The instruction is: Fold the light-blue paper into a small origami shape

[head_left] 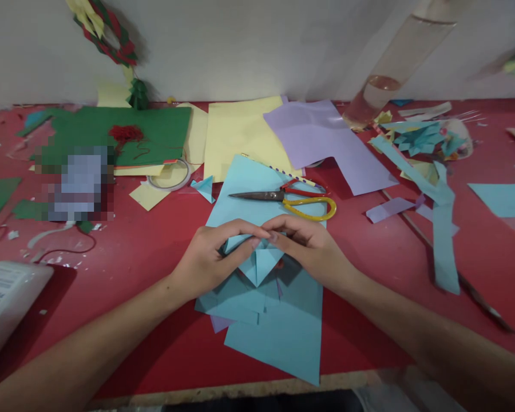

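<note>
Between both hands is a folded piece of light blue paper (257, 268), its point facing down toward me. My left hand (217, 249) pinches its left side with thumb and index finger. From the right, my right hand (309, 243) pinches the same piece, and the fingertips of both hands meet at its top. Larger light blue sheets (278, 343) lie under the hands, with smaller blue and purple scraps on them. Just beyond the hands rest scissors (260, 195) with one red and one yellow handle, beside a dotted pencil (294, 175).
Green sheets (163, 123), a roll of tape (169, 176) and a pixelated phone-like object (81, 183) are at left. Yellow paper (244, 134) and purple paper (313, 131) lie behind. A bottle with liquid (380, 86), blue strips (444, 246) and a thin stick (484, 300) are at right.
</note>
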